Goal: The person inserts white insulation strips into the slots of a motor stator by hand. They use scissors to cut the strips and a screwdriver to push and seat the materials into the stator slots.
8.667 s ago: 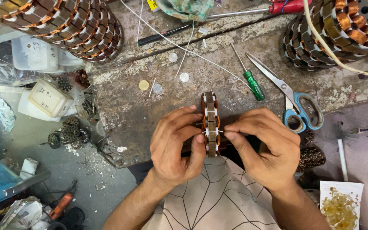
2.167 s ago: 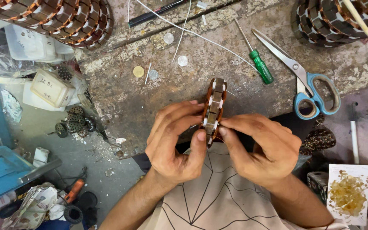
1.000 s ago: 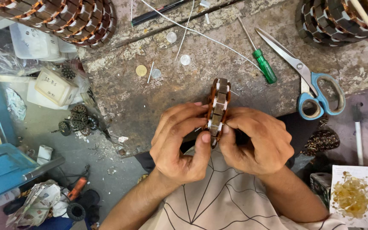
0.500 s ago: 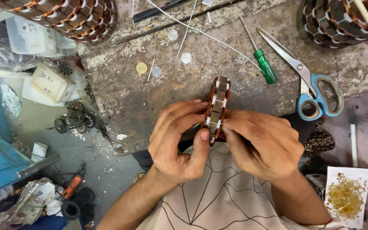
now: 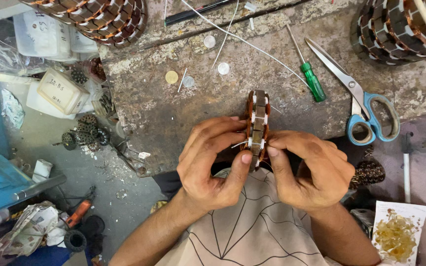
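While both hands pinched the small copper-wound stator (image 5: 257,125) upright over the workbench (image 5: 173,118) edge, left hand (image 5: 213,162) and right hand (image 5: 309,170) fingertips seated white insulation strips — judged mid-insertion; next slot needs steady pressing.

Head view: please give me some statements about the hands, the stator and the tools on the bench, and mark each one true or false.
1. Both hands hold the small stator on edge between them. True: the left hand and the right hand grip it from either side.
2. The scissors have red handles. False: the handles are blue.
3. The screwdriver lies on the bench to the left of the scissors. True.
4. The right hand holds the screwdriver. False: it lies free on the bench, apart from both hands.
5. The yellow disc lies on the floor. False: it lies on the bench top.
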